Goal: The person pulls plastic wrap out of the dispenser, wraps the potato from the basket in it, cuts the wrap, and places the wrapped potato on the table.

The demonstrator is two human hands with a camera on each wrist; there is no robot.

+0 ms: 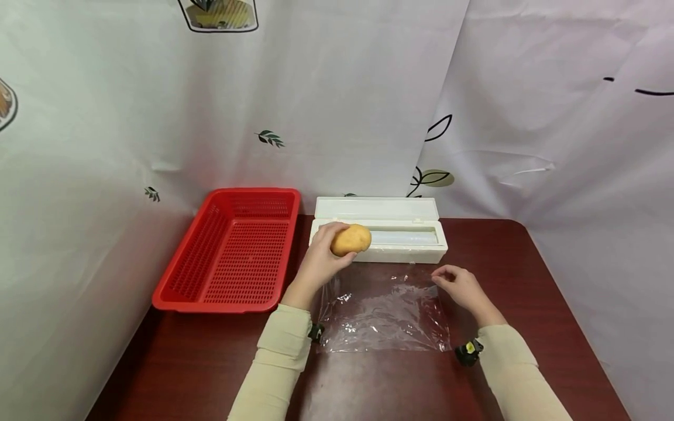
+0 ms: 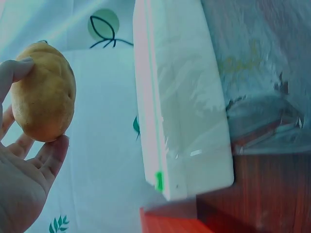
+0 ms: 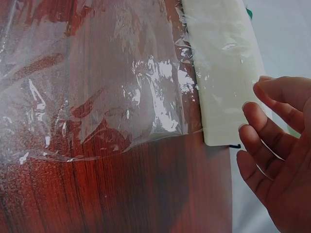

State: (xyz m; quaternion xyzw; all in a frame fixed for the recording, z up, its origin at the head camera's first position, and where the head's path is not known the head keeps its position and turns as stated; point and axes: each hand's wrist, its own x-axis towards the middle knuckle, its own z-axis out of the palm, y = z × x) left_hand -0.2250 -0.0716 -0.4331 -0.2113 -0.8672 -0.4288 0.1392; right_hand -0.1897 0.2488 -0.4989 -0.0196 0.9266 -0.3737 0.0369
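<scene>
The left hand [image 1: 320,258] grips a potato [image 1: 353,240]; the right hand [image 1: 463,286], loosely bent and grasping nothing, hovers near the clear film [image 1: 387,316]

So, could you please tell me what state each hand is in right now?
Left hand: closed around the potato, holding it.
Right hand: open and relaxed, holding nothing.
</scene>
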